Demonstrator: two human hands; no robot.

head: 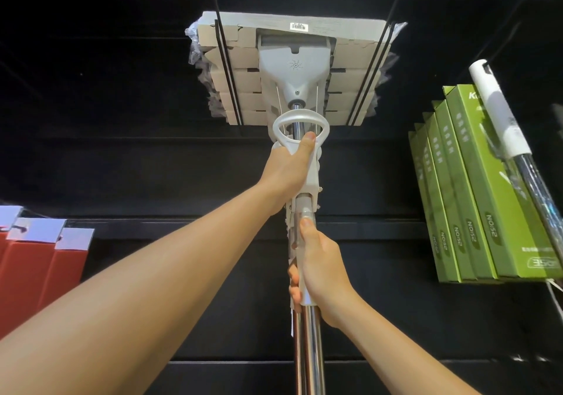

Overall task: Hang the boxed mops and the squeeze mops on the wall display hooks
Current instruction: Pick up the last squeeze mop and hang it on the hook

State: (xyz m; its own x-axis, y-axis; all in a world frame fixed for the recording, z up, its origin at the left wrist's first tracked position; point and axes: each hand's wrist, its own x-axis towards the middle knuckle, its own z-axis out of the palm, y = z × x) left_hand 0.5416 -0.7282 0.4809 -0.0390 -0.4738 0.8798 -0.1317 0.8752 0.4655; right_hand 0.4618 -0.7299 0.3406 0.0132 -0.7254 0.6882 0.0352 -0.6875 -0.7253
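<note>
While both arms reach upward, the scene reads as follows.
Squeeze mop: held up against the black wall panel, its grey head at the top of the view, between two black display hooks.
Mop head: wrapped in grey cardboard sleeves with clear plastic showing at both sides; a barcode label sits on the upper edge.
Shaft: shiny metal pole running down to the bottom of the view, with a white oval squeeze handle just below the head.
Left hand: grips the white handle piece, thumb pressed up against the lower rim of the oval ring.
Right hand: wraps the shaft lower down, thumb lying along the pole, fingertips curled round the far side.
Green boxed mops: a row hanging at the right, well apart from the held mop.
White-handled mop: hanging in front of the green boxes, in clear wrap.
Red boxes: at the lower left, with silver-grey top tabs.
</note>
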